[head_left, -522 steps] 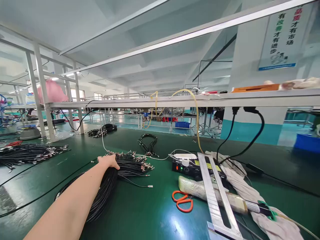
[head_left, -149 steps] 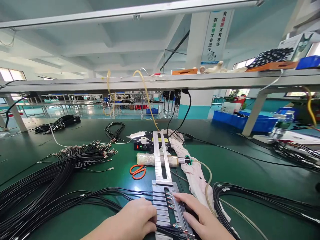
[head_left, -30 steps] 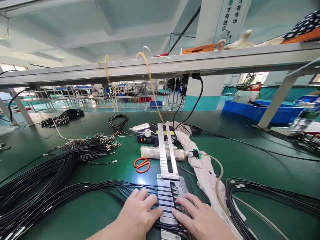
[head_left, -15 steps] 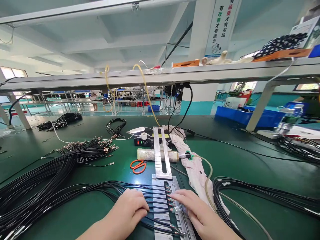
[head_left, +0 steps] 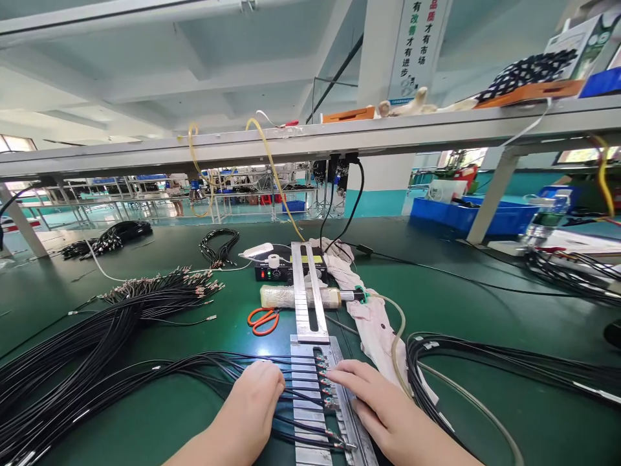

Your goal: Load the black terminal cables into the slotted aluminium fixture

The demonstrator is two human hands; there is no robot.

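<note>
Centrally, slotted metal fixture point(head_left: 306, 415), dull and straight-edged; thin glossy black cables point(head_left: 198, 360) laid across its slots, small metallic cable ends point(head_left: 330, 402) along right side. Left hand point(head_left: 253, 408) curled over cables, fingertips hidden; cannot tell grip. Right hand point(head_left: 381, 402) loosely spread, fingertips beside cable ends; contact unclear. Fixture's near end cut off.

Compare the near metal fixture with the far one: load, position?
The near fixture carries black cables across it; the far fixture shows bare metal. The right hand reaches over the near fixture; the far fixture crosses over the wrapped tube. Both are silvery and slotted lengthwise.
</note>
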